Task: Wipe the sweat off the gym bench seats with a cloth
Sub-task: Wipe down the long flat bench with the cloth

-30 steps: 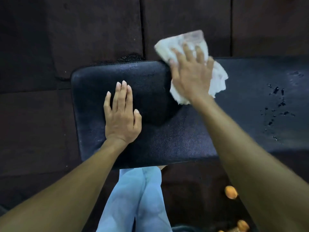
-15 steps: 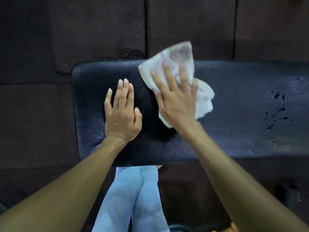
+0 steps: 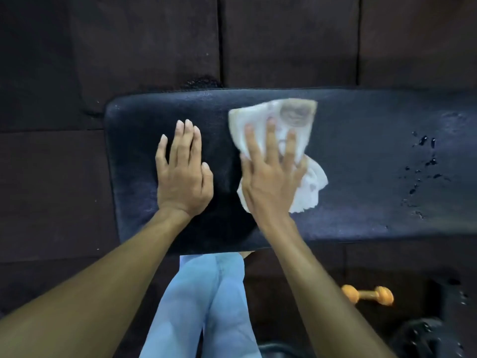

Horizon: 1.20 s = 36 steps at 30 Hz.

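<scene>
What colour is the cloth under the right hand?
White, with a greyish damp-looking patch near its far corner: cloth, pressed by the right hand; head view.

Dim overhead light; motion blur smears the cloth (image 3: 278, 148) and right hand (image 3: 268, 182); frame edges fall dark.

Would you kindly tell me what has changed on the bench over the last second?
The right hand has slid the white cloth from the far edge of the bench seat back toward the near edge and slightly left, fingers flat on it throughout. Nothing was picked up or let go. The left hand stays flat on the seat, and the droplets at the right remain unwiped.
</scene>
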Available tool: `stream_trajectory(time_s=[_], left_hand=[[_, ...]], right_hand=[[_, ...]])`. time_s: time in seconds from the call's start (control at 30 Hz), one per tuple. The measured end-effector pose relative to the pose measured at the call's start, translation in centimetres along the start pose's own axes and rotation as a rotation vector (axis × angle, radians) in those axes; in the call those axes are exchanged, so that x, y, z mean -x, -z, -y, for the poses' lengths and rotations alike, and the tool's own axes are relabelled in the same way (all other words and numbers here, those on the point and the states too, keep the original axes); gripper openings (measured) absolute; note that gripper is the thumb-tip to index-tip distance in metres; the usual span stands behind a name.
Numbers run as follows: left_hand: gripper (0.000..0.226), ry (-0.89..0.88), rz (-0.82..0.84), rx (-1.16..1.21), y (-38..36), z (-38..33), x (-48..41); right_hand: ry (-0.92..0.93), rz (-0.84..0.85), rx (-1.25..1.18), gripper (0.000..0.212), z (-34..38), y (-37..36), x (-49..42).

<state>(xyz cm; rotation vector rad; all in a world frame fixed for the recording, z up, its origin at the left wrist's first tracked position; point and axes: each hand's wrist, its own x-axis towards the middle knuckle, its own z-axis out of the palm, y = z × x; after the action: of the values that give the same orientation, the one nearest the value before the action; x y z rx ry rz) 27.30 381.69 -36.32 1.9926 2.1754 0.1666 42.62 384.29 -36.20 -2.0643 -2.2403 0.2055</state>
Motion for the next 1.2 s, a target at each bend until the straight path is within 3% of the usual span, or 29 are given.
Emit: stream_trajectory(time_s=[0.13, 0.2, 0.23, 0.37, 0.43, 0.5, 0.6, 0.67, 0.73, 0.8, 0.9, 0.97, 1.03, 1.2], left_hand=[[0.062, -0.014, -0.007, -0.021, -0.2, 0.2, 0.0], [0.062, -0.021, -0.003, -0.038, -0.2, 0.0, -0.1], [0.062, -0.018, 0.005, -0.038, -0.1, 0.0, -0.1], [0.063, 0.004, 0.039, -0.025, 0.1, 0.0, 0.2], [0.063, 0.008, 0.055, -0.021, 0.1, -0.3, 0.3], [0.064, 0.030, 0.063, -0.023, 0.3, -0.8, 0.3], [0.058, 0.072, 0.002, 0.030, 1.1, -3.0, 0.1], [0.050, -0.036, -0.069, 0.097, 1.0, -6.8, -0.4], [0.043, -0.177, -0.084, 0.143, 0.3, -11.8, -1.5], [0.043, -0.193, -0.056, 0.167, -0.9, -16.4, -3.5], [0.053, -0.081, 0.029, 0.093, -3.1, -19.7, -5.2], [0.055, -0.061, 0.017, 0.039, -4.1, -19.9, -5.3], [0.053, -0.053, 0.003, 0.037, -4.2, -19.8, -5.1], [0.051, -0.055, -0.001, 0.027, -4.1, -20.0, -5.3]], right_hand=[[0.310, 0.046, 0.019, 0.042, 0.0, -0.2, -4.8], [0.379, 0.120, 0.042, 0.044, -2.6, 0.4, -6.8], [0.334, 0.150, 0.045, 0.045, -4.3, 0.9, -7.8], [-0.140, 0.190, 0.044, 0.048, -12.9, 3.5, -10.1], [-0.238, 0.136, 0.075, 0.049, -16.2, 4.0, -7.9], [-0.294, 0.079, 0.094, 0.048, -17.3, 3.9, -3.3], [-0.251, 0.133, 0.088, 0.047, -18.4, 4.2, 4.2], [-0.149, 0.173, 0.108, 0.049, -20.2, 4.6, 7.4], [-0.176, 0.183, 0.108, 0.049, -23.1, 5.1, 8.2], [-0.353, 0.170, 0.076, 0.049, -26.3, 5.8, 6.3], [-0.729, 0.100, -0.023, 0.048, -30.5, 6.6, 0.4], [-0.821, 0.027, -0.018, 0.049, -30.8, 6.6, -4.8], [-0.748, 0.021, -0.009, 0.050, -28.2, 5.8, -8.9], [-0.172, 0.048, 0.088, 0.047, -23.8, 4.4, -5.4]])
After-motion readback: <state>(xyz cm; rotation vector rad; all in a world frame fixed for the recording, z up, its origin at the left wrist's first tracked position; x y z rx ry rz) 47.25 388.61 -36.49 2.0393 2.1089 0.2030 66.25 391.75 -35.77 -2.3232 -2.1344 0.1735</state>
